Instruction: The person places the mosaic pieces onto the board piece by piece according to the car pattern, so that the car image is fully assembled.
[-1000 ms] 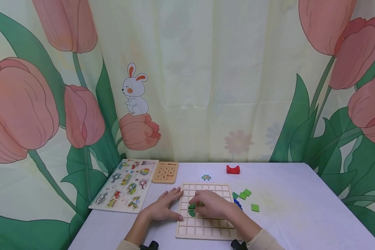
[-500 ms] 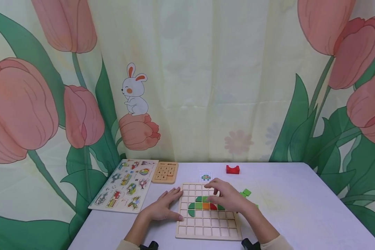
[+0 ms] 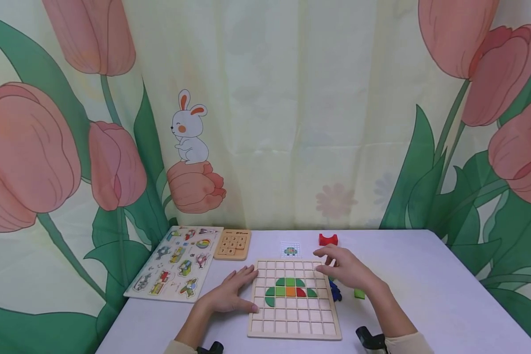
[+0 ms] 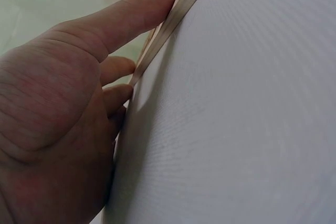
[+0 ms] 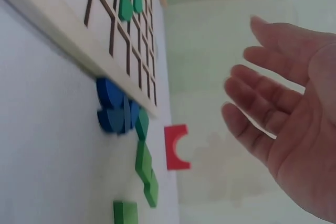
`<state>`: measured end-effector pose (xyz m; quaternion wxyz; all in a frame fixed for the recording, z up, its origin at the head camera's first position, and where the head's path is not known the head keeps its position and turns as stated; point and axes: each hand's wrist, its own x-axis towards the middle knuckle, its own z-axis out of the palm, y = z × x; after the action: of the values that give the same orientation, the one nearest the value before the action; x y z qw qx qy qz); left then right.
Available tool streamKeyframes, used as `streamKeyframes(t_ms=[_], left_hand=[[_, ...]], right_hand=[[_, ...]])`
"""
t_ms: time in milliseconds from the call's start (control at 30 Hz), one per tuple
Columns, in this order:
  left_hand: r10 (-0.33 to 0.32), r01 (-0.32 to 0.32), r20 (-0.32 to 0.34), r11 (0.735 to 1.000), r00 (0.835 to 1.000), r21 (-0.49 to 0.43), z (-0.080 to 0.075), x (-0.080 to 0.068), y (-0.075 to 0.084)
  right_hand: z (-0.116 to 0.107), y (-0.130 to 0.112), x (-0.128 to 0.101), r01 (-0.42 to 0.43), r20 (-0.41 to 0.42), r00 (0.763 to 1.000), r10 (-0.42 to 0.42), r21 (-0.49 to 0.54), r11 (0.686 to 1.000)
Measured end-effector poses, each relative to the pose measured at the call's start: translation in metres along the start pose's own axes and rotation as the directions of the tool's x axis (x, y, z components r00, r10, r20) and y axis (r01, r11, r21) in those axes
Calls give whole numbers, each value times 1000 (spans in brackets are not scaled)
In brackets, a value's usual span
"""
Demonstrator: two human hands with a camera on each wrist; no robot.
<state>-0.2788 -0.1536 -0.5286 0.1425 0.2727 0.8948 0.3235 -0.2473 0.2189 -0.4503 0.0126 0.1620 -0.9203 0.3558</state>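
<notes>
A wooden grid board (image 3: 293,327) lies flat on the table; green pieces (image 3: 289,281), an orange square (image 3: 290,291) and a red piece (image 3: 300,292) sit in its middle cells. My left hand (image 3: 227,293) rests against its left edge, fingers spread. In the left wrist view the thumb (image 4: 136,19) lies over the wooden rim. Above the board's far right corner hovers my right hand (image 3: 347,266), holding nothing. The right wrist view shows its fingers loosely bent and apart. Below it, beside the board, lie blue rounded pieces (image 5: 110,94) and loose green pieces (image 5: 143,161).
A small pattern card (image 3: 290,250) lies behind the board, and a red notched block (image 3: 328,240) stands at the back. To the left are a picture puzzle board (image 3: 157,265) and a wooden number board (image 3: 232,244). A printed curtain (image 3: 270,123) hangs behind the table.
My right hand has lifted off the middle of the board and moved right, uncovering the coloured pieces there. My left hand stays at the left edge.
</notes>
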Motion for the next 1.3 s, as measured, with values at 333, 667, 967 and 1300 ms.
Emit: streamKeyframes(t_ms=[333,667,967,1300], left_hand=[[-9,9,1,1000,1000,-3,0,1,1],[-22,22,-1,1000,1000,9,0,1,0],[-7,7,-4,1000,1000,15,1,2,-1],[-7,7,0,1000,1000,14,0,1,0]], right_hand=[[-24,28,-8,-134,67,989,130,54,990],[-41,62,-18,-128,248,963,106,75,989],[-42,72,-22,-185,290,942,172,15,983],[-34,74,-24,-368,276,893,356,-10,930]])
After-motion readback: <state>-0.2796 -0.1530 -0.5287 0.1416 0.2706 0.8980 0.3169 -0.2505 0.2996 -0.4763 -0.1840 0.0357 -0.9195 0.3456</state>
